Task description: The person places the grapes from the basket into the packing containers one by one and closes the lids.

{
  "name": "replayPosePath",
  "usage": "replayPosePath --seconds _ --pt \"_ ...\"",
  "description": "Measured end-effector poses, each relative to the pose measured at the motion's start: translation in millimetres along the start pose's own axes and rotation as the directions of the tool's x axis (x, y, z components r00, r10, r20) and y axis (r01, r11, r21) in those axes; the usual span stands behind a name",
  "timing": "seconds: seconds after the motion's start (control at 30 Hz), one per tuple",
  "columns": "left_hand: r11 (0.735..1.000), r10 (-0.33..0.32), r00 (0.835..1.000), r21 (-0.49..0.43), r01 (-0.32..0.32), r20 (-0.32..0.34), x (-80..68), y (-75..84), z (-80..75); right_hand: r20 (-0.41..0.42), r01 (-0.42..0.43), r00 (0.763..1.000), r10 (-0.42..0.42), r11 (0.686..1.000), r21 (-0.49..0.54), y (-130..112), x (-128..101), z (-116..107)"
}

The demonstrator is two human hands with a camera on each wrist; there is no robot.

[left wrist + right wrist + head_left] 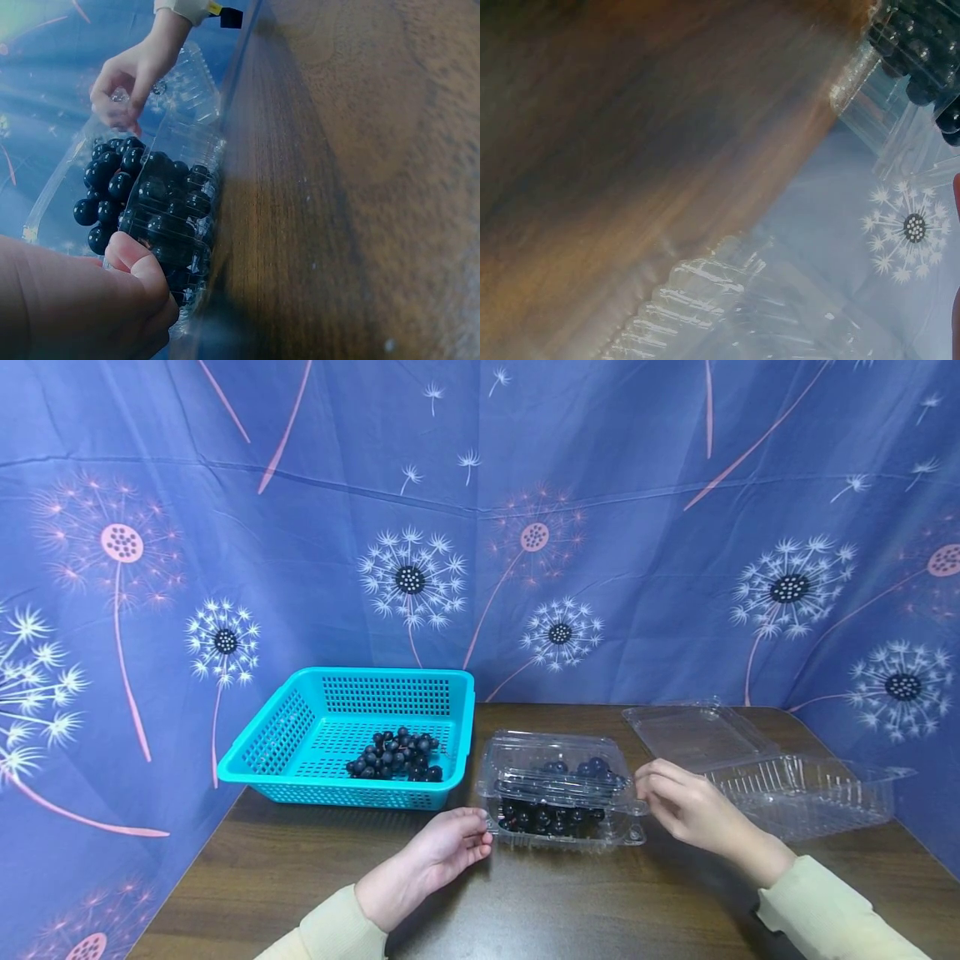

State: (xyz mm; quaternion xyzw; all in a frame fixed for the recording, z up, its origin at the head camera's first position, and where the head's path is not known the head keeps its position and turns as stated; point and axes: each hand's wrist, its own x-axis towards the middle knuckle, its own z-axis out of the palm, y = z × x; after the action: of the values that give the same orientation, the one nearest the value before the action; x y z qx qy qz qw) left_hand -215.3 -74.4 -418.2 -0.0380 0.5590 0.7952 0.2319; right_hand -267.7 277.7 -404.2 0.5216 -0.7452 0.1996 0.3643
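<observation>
A clear plastic clamshell box [540, 842] stands on the table with dark grapes [551, 817] inside. Its lid [525, 750] is tilted partly down over the fruit, with a gap along the front. My left hand [450, 847] pinches the box's left front corner between thumb and fingers. On the opposite side, my right hand [686, 802] pinches the lid's right edge. In the left wrist view, some grapes [112, 176] show beyond the clear edge that crosses the bunch. The right wrist view catches only a sliver of finger at its right border.
At the left, a teal basket [300, 793] holds a bunch of dark grapes [393, 756]. Behind my right hand lies another clear box [810, 802] with its lid [697, 731] folded back. A blue dandelion-print cloth [637, 568] hangs behind the wooden table [555, 910].
</observation>
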Motion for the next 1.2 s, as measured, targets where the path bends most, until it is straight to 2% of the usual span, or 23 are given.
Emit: replayPosePath --seconds 0.27,0.53,0.9,1.2 --pt "1.0 -0.005 1.0 0.007 0.005 -0.01 0.0 0.1 0.3 -0.003 0.006 1.0 -0.006 0.997 0.071 -14 9 -9" --pt "1.0 0.003 1.0 0.007 -0.002 -0.004 0.1 0.0 0.5 -0.043 0.106 0.994 -0.102 0.987 0.12 -24 22 -6" --pt "1.0 0.02 1.0 -0.002 -0.02 0.006 0.0 -1.3 1.5 -0.049 0.188 0.981 -0.186 0.982 0.03 -27 24 -5" --pt "1.0 0.015 1.0 -0.003 -0.015 0.002 -1.1 -1.0 1.0 -0.029 0.225 0.974 -0.224 0.973 0.041 -29 24 -6"
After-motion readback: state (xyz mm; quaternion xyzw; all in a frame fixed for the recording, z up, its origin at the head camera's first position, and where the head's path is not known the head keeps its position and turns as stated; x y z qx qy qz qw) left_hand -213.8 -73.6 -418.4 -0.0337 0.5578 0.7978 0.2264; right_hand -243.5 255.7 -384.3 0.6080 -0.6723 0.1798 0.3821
